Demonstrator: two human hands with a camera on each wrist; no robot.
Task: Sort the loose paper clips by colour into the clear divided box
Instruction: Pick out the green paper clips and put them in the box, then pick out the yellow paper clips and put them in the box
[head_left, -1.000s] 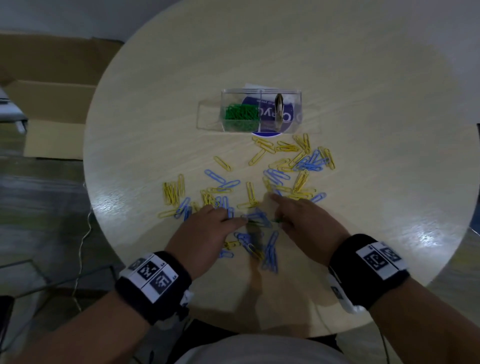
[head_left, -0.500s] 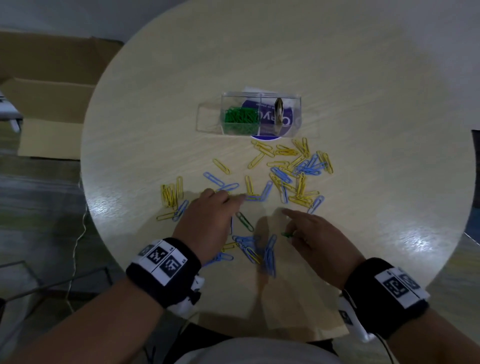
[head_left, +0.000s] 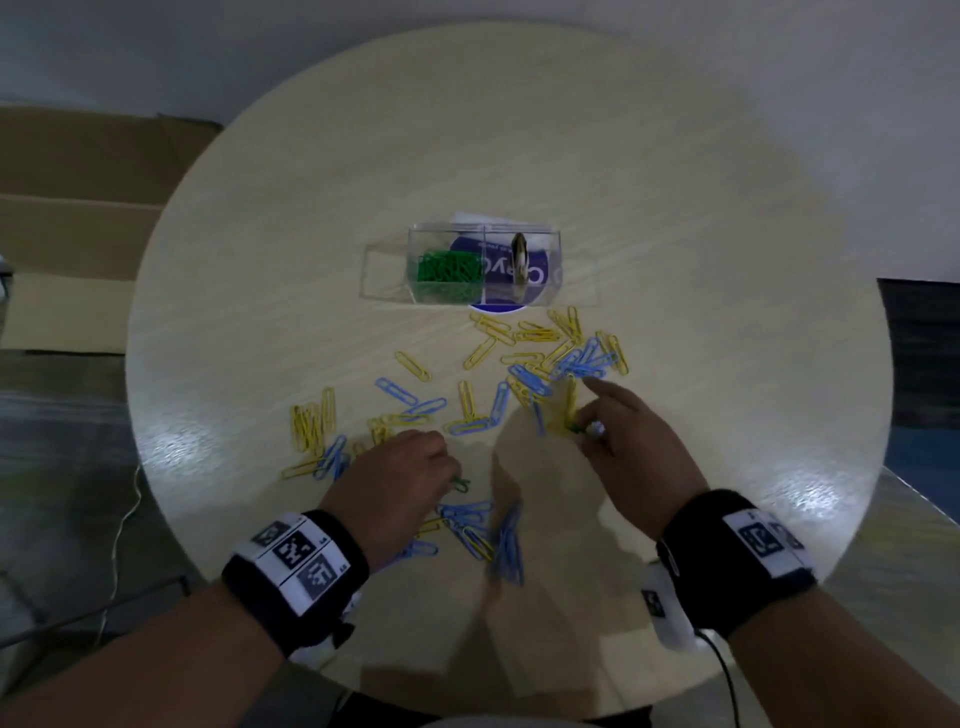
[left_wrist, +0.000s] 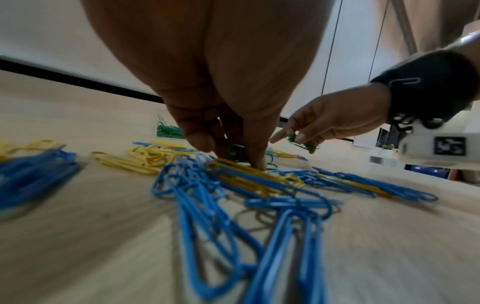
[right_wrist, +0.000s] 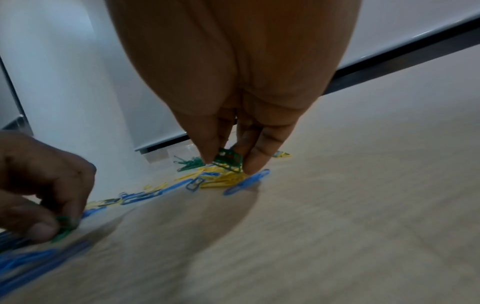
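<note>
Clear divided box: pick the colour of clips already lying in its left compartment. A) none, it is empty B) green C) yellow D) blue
B: the left compartment of the clear divided box holds a heap of green clips, while the yellow clips and blue clips lie loose on the table.

Green clips (head_left: 448, 270) boxed — blue (head_left: 506, 545), yellow (head_left: 311, 428) loose.

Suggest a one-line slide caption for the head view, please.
Both hands pinch green clips, left hand and right hand, among blue and yellow clips below the clear divided box.
</note>
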